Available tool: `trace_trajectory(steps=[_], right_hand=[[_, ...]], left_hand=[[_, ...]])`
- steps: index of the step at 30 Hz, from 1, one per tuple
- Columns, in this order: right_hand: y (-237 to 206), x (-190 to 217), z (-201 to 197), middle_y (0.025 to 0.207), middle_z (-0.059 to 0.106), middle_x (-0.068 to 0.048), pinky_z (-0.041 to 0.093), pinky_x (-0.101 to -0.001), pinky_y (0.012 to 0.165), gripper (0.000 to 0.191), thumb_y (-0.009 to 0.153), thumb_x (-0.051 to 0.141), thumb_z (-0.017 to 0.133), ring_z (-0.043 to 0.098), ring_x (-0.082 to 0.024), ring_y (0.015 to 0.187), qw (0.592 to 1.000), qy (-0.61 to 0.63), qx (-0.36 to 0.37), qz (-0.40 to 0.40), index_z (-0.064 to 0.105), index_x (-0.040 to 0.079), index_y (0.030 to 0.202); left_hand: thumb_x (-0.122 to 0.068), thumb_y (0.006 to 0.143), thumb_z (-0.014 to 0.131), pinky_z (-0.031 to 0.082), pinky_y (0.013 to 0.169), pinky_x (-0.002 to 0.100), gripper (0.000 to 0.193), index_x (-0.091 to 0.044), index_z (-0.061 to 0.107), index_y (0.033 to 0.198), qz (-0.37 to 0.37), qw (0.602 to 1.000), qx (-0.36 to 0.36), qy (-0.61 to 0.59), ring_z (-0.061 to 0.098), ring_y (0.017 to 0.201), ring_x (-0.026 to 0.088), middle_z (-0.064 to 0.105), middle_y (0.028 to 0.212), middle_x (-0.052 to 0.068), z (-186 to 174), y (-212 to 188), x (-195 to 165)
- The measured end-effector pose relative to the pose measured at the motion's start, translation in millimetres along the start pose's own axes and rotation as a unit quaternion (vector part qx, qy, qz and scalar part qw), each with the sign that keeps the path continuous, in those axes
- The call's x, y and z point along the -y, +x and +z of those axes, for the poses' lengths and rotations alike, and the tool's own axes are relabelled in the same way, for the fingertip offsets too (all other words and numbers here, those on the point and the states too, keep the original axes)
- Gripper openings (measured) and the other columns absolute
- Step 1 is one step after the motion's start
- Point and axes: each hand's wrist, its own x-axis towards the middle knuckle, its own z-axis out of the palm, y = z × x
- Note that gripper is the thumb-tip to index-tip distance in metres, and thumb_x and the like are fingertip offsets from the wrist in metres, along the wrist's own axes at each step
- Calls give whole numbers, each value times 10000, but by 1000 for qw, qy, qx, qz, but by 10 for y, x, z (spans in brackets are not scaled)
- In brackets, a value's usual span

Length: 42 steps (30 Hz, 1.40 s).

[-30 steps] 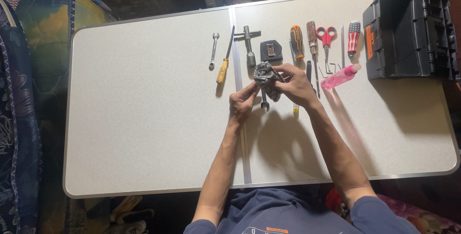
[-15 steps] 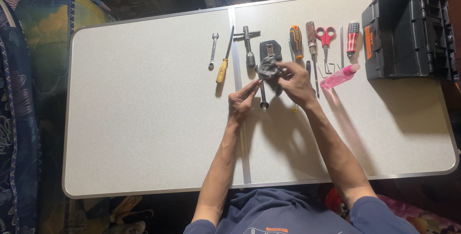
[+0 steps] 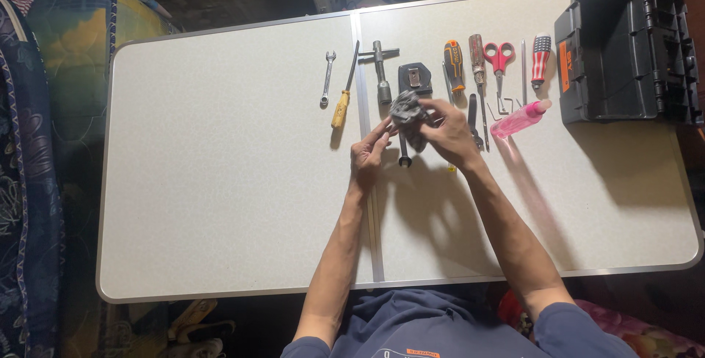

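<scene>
I had the right hand (image 3: 449,134) closed around a crumpled grey cloth (image 3: 406,110), held just above the tabletop (image 3: 220,182) at the near end of the tool row. The left hand (image 3: 367,154) pinched a small spanner (image 3: 403,154) by its upper part, fingertips (image 3: 385,129) nearly touching the cloth, the tool's lower end hanging over the tabletop beside the centre seam. Both hands were gripping, neither slack.

As I judged it, wiping the spanner well called for a firm left pinch low on the shank, so the cloth could wrap the head and slide along the length without the tool twisting. I wanted the cloth bunched tight, since loose folds would snag on the jaws.

The neighbours sat close: a black pouch (image 3: 415,77) just behind the cloth, a T-handled socket wrench (image 3: 381,71) to its left, a yellow-handled screwdriver (image 3: 342,101) further left, and an orange-and-black screwdriver (image 3: 454,64) to the right. Keeping my elbows in seemed wise, lest a sleeve sweep the pink bottle (image 3: 518,118) or the red scissors (image 3: 500,60).
</scene>
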Motion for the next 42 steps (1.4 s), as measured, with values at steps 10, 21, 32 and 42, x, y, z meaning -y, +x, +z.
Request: trace_trajectory(steps=[10,21,32,42], right_hand=[[-37,54,-14,1018,737,-118,597,-282,716,475,855,76,745,713,-153,863,995,58,57,61,645,18,1315],[-6,56,-121,1010,735,-128,615,-297,680,516,858,68,728,732,-150,845,995,64,40,70,610,42,1360],[34,149,-107,1160,708,-156,631,-282,739,440,923,62,770,734,-187,934,997,26,-75,3,621,-1,1331],[80,113,-89,1138,735,-167,637,-287,764,403,923,-12,674,742,-189,964,998,43,-40,-13,632,-28,1324]], left_hand=[[-100,1047,543,574,954,343,422,-22,579,1460,5,1000,5,-18,698,1072,184,740,1256,171,16,18,91],[-77,1065,529,530,1059,300,474,-17,486,1533,22,1000,8,3,700,1181,157,764,1213,175,15,3,73],[-71,1032,554,537,1021,289,535,-23,430,1550,-3,1000,3,-2,720,1137,163,751,1227,170,17,14,79],[-67,1028,561,538,1021,309,565,-17,394,1566,-17,999,43,-28,711,1103,184,749,1210,203,10,15,42]])
